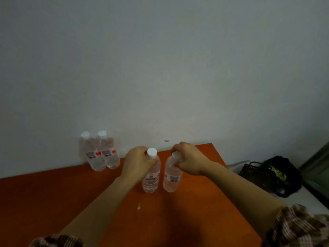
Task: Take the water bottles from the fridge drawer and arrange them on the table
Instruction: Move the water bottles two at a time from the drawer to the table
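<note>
While two water bottles [99, 152] already stand by the wall, the left hand [137, 162] and right hand [187, 160] each grasp a bottle's neck, [151, 175] [171, 177] probably to set them upright on the orange table [53, 196]

Left grip [136, 160] curled, right grip [188, 159] curled

Open orange-red table [53, 202] fills the lower left of the frame, free for a reach. At its back edge, left of centre, 2 clear plastic water bottles with white caps [106, 155] stand touching against the grey wall [160, 68]. Mid-frame, 2 more capped bottles [151, 180] stand narrowly apart, necks gripped by the left hand [137, 161] and right hand [187, 161]; both forearms cross the lower table.
</note>
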`<state>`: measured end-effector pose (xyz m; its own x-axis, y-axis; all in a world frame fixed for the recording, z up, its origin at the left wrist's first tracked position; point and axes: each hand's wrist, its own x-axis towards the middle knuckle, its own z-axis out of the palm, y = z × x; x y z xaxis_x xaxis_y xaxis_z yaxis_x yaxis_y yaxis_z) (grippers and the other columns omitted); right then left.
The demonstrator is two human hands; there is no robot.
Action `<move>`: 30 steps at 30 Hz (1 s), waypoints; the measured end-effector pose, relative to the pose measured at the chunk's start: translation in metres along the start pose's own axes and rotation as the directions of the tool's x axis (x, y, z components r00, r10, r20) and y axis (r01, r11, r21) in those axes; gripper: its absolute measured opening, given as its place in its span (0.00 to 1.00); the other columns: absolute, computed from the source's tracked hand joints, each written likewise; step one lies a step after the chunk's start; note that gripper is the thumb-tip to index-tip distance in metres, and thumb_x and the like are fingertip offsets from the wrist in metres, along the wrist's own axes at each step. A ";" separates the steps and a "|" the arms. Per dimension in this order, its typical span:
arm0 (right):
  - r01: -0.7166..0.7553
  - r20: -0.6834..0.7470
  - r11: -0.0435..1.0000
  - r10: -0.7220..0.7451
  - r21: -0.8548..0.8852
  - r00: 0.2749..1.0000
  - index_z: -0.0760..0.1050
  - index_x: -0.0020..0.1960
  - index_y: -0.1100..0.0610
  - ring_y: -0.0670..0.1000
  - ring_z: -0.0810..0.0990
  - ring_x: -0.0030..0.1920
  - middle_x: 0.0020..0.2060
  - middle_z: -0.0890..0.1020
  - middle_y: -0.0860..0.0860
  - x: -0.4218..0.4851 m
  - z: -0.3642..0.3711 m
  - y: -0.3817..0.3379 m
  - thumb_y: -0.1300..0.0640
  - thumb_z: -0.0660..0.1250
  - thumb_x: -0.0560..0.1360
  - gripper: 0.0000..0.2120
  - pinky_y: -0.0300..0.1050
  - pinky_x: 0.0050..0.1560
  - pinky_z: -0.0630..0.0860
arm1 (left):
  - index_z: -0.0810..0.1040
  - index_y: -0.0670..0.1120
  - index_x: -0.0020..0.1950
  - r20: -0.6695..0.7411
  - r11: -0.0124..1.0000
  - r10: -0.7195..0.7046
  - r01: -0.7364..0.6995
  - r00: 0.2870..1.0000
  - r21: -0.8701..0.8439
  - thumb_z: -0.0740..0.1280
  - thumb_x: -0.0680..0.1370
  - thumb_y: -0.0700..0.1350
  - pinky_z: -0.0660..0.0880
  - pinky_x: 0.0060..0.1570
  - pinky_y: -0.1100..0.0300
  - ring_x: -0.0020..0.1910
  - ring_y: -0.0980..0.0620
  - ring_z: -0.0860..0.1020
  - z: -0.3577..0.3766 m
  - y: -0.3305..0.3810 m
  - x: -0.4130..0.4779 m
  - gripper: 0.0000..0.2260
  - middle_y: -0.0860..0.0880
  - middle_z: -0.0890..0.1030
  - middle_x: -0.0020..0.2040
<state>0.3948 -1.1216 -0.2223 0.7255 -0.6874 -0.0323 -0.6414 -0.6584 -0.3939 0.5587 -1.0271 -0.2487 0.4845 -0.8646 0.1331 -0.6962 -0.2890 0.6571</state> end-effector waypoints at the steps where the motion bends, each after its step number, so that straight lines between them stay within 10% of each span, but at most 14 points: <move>1: 0.005 0.000 1.000 -0.005 -0.006 1.000 0.74 0.61 0.56 0.54 0.75 0.58 0.58 0.76 0.54 0.014 0.003 -0.005 0.59 0.69 0.72 0.17 0.45 0.54 0.74 | 0.83 0.46 0.45 0.000 1.000 -0.005 0.005 1.000 0.001 0.74 0.70 0.52 0.69 0.32 0.62 0.38 0.53 0.78 -0.001 -0.010 0.012 0.10 0.51 0.82 0.41; 10: 0.038 0.030 0.999 -0.037 -0.032 0.999 0.71 0.66 0.56 0.56 0.76 0.57 0.59 0.74 0.54 0.128 0.030 -0.038 0.59 0.68 0.74 0.21 0.47 0.55 0.74 | 0.75 0.46 0.34 -0.002 1.000 -0.020 0.020 1.000 -0.012 0.70 0.73 0.47 0.62 0.28 0.64 0.30 0.57 0.74 -0.020 -0.072 0.093 0.10 0.52 0.76 0.30; 30: 0.109 0.049 0.993 -0.107 -0.035 0.993 0.69 0.67 0.58 0.56 0.72 0.61 0.61 0.74 0.56 0.212 0.068 -0.054 0.62 0.68 0.74 0.22 0.48 0.59 0.71 | 0.73 0.42 0.42 -0.099 0.984 -0.172 0.175 0.980 0.017 0.67 0.74 0.40 0.58 0.28 0.65 0.37 0.48 0.74 -0.008 -0.126 0.148 0.04 0.43 0.78 0.42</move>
<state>0.6002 -1.2110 -0.2703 0.8016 -0.5969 -0.0351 -0.5667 -0.7398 -0.3626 0.7221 -1.1160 -0.3059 0.6471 -0.7570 0.0908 -0.6100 -0.4427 0.6572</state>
